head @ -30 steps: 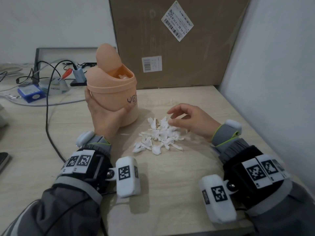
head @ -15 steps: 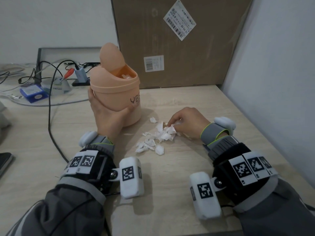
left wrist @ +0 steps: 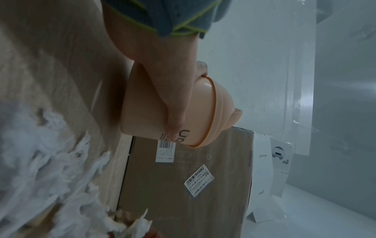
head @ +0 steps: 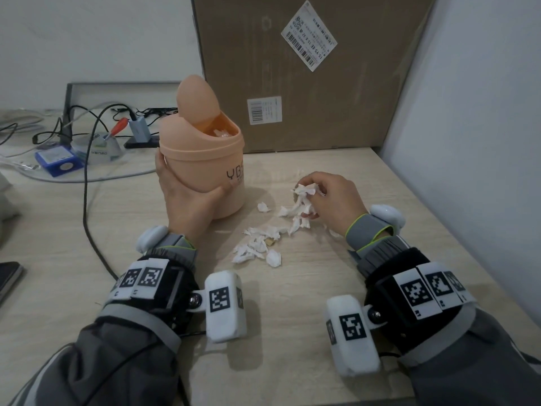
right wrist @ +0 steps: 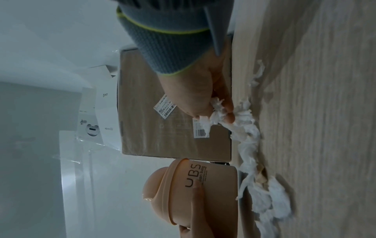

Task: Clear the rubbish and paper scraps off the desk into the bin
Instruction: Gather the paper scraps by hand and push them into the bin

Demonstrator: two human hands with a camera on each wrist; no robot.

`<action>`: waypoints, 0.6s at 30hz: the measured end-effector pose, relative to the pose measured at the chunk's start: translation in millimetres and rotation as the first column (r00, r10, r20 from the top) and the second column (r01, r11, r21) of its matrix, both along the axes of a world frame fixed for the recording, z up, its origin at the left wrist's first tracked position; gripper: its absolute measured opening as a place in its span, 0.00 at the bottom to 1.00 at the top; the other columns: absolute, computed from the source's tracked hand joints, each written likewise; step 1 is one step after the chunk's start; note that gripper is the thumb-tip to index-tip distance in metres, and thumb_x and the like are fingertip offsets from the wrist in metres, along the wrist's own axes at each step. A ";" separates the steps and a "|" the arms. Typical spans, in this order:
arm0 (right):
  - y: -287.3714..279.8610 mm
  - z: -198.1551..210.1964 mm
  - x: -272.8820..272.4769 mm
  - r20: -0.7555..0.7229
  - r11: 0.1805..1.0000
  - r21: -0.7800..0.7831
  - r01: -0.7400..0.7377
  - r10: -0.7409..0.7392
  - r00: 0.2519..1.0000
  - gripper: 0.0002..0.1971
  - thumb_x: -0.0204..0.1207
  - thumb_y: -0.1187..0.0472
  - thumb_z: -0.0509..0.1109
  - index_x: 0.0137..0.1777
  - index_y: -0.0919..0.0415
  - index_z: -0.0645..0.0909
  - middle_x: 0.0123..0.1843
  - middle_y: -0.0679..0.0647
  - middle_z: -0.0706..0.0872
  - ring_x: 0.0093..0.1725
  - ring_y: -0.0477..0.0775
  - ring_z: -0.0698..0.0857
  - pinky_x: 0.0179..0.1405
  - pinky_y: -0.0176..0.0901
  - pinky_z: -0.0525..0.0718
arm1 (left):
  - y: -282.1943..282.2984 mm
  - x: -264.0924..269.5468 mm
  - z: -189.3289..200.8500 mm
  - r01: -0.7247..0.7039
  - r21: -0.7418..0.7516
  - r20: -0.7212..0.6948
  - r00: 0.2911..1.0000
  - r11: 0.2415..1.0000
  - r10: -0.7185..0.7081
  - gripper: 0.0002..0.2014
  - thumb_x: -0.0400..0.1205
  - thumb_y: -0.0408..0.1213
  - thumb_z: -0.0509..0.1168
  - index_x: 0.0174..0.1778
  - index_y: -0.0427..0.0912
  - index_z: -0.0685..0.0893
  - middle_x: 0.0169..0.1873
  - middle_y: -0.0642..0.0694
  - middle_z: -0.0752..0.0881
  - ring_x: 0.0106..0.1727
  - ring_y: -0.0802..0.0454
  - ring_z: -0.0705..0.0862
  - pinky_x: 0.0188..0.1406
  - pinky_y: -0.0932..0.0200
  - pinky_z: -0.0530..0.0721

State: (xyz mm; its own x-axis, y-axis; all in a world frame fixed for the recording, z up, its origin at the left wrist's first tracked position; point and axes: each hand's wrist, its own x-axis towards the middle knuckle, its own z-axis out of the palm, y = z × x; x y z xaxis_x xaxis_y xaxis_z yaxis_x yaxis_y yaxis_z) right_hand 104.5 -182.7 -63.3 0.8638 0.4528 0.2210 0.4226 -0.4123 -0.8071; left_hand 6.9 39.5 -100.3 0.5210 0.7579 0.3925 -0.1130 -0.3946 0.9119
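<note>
Two hands at frame centre. Left hand [head: 187, 206] wraps the small peach plastic bin with tilted swing lid [head: 205, 159], standing on the pale wood-grain desk [head: 292, 332]. Right hand [head: 330, 197], fingers curled, grips a bunch of torn white paper scraps [head: 303, 200]. Loose white scraps [head: 257, 244] lie between both hands, below the bin. Brown cardboard box [head: 307, 83] fills the upper frame.

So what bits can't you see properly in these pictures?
- Head view: how full the bin is; its tilted lid hides most of the inside.
- Head view: the bin's lettering, partly covered by the left hand.
- Left wrist view: the paper scraps are blurred.
</note>
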 end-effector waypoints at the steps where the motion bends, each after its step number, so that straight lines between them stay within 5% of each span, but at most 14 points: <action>1: -0.5 0.4 -1.0 -0.055 0.998 0.056 0.006 -0.003 0.998 0.16 0.78 0.76 0.59 0.47 0.60 0.87 0.46 0.56 0.88 0.25 0.48 0.87 0.30 0.40 0.89 | -0.4 0.1 0.1 0.004 -0.001 0.000 1.000 1.000 -0.004 0.67 0.55 0.57 0.83 0.85 0.61 0.46 0.82 0.50 0.64 0.81 0.50 0.69 0.81 0.41 0.71; 4: -1.8 1.9 -3.9 -0.167 0.986 0.168 0.024 0.005 0.986 0.19 0.75 0.78 0.56 0.43 0.64 0.89 0.47 0.56 0.87 0.25 0.47 0.88 0.29 0.34 0.87 | -1.2 0.4 0.6 0.017 -0.006 -0.008 1.000 1.000 -0.017 0.67 0.55 0.57 0.82 0.85 0.61 0.46 0.82 0.49 0.65 0.80 0.49 0.69 0.80 0.40 0.71; 11: 1.7 1.5 -3.2 -0.486 0.906 0.400 0.139 0.081 0.870 0.15 0.77 0.75 0.56 0.41 0.69 0.85 0.45 0.63 0.90 0.37 0.53 0.91 0.42 0.40 0.90 | -2.7 0.2 1.1 0.033 -0.010 -0.018 0.999 0.999 -0.033 0.67 0.55 0.57 0.83 0.85 0.60 0.46 0.81 0.49 0.65 0.80 0.50 0.70 0.80 0.41 0.72; 15: 3.9 0.2 1.3 -0.620 0.872 0.462 0.159 0.190 0.761 0.15 0.76 0.74 0.51 0.44 0.70 0.81 0.50 0.69 0.85 0.52 0.65 0.86 0.58 0.54 0.84 | -3.2 0.0 1.3 0.039 -0.014 -0.025 0.999 0.999 -0.040 0.68 0.54 0.58 0.83 0.85 0.61 0.46 0.81 0.50 0.65 0.80 0.50 0.70 0.80 0.41 0.73; 18: 4.6 0.6 0.0 -0.614 0.883 0.458 0.099 0.234 0.754 0.18 0.74 0.80 0.49 0.44 0.66 0.79 0.50 0.65 0.83 0.57 0.62 0.83 0.60 0.46 0.83 | -3.7 -0.5 1.9 0.043 -0.018 -0.032 0.999 0.999 -0.044 0.69 0.54 0.59 0.83 0.85 0.61 0.45 0.81 0.49 0.65 0.80 0.49 0.70 0.80 0.40 0.72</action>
